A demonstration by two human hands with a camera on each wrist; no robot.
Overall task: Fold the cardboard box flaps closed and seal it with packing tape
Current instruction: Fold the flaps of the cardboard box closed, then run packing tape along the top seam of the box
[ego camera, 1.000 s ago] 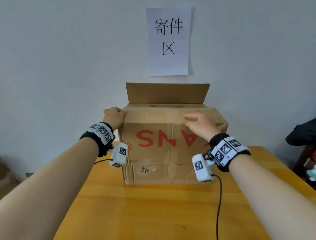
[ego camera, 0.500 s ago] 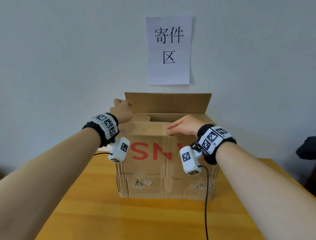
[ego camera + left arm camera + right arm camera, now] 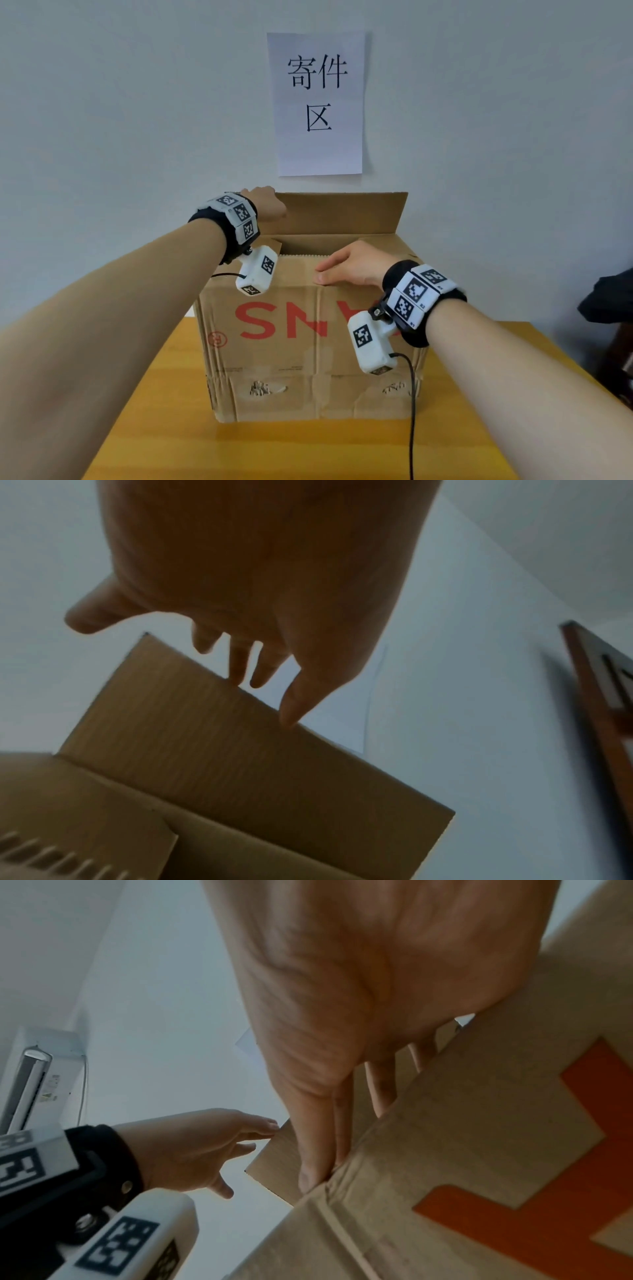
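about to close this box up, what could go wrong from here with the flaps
The left hand reaches only the left corner of the upright back flap, so it may fold down crooked. The right hand lies flat on the near flap; the back flap coming down could trap its fingers. No tape is in view, so the flaps may spring open.

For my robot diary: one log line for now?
left hand: touching upright rear flap | right hand: pressing near flap flat | tape: unseen

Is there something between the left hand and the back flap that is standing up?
Nothing visible: the left hand is already at the back flap's top left corner, fingertips on its upper edge.
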